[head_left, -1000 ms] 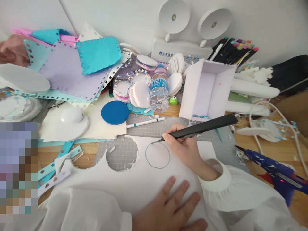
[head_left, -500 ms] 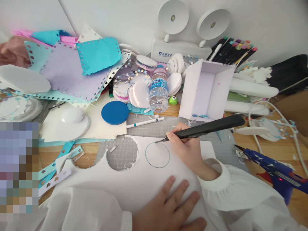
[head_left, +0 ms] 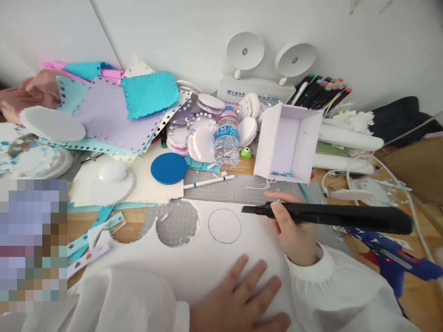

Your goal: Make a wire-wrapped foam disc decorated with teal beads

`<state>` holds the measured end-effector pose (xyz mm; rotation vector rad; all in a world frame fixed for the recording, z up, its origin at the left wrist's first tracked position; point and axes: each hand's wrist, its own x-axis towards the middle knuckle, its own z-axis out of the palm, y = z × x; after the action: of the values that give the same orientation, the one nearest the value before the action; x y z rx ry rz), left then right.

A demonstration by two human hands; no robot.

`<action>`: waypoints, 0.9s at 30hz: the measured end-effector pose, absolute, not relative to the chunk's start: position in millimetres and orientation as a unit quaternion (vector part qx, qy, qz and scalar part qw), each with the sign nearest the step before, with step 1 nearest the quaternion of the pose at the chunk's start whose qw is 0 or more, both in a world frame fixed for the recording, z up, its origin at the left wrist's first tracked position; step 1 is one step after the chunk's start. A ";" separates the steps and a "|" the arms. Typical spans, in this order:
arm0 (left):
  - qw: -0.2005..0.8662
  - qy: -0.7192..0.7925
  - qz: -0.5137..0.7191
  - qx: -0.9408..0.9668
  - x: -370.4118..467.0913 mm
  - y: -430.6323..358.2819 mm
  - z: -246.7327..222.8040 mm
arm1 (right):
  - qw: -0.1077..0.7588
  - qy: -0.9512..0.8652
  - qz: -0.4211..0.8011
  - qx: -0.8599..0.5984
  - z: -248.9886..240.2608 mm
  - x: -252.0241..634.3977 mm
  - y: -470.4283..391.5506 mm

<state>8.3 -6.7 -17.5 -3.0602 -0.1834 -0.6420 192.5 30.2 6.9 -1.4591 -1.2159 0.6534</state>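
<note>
My right hand [head_left: 294, 230] is closed around a black craft knife [head_left: 339, 216], whose blade points left and stands a little to the right of a circle outline [head_left: 224, 226]. That outline is drawn in blue-green on a white foam sheet [head_left: 194, 263]. Round cut-outs with rough edges run along the sheet's far side, left of the outline. My left hand [head_left: 242, 295] lies flat on the sheet below the outline, fingers spread, holding nothing. A grey cutting mat [head_left: 221, 190] shows beyond the sheet and through one cut-out.
Behind stand a water bottle [head_left: 227, 140], a blue disc [head_left: 168, 168], a white open box [head_left: 290, 143] and a twin-headed lamp [head_left: 254, 87]. A blue glue gun [head_left: 391, 260] with a red light lies at right. Patterned paper [head_left: 110, 115] and strips are at left.
My right hand has moved right with the knife, and the blade has left the circle's upper edge. The view has shifted slightly. My left hand stays flat on the sheet.
</note>
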 end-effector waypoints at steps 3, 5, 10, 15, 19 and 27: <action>-0.003 -0.056 -0.184 -0.981 8.2 -7.8 -16.2 | 0.544 -0.518 0.311 -0.583 4.7 194.5 25.0; -0.017 -0.062 -0.179 -0.982 8.2 -9.3 -14.8 | 0.519 -0.536 0.330 -0.578 6.4 194.7 25.5; -0.056 -0.072 -0.163 -0.982 7.5 -11.6 -11.2 | 0.433 -0.582 0.328 -0.605 14.6 196.0 25.0; -0.079 -0.070 -0.141 -0.984 6.5 -12.5 -9.1 | 0.405 -0.611 0.278 -0.621 16.2 194.2 22.0; -0.082 -0.071 -0.136 -0.985 6.8 -12.3 -8.2 | 0.387 -0.635 0.271 -0.611 14.6 195.7 23.8; -0.075 -0.068 -0.119 -0.988 7.8 -12.2 -7.4 | 0.362 -0.696 0.253 -0.566 9.4 201.9 25.3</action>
<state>7.8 -12.2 -7.4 -3.2598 -0.2240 -0.3933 201.9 25.3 9.4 -1.4581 -1.7913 0.6525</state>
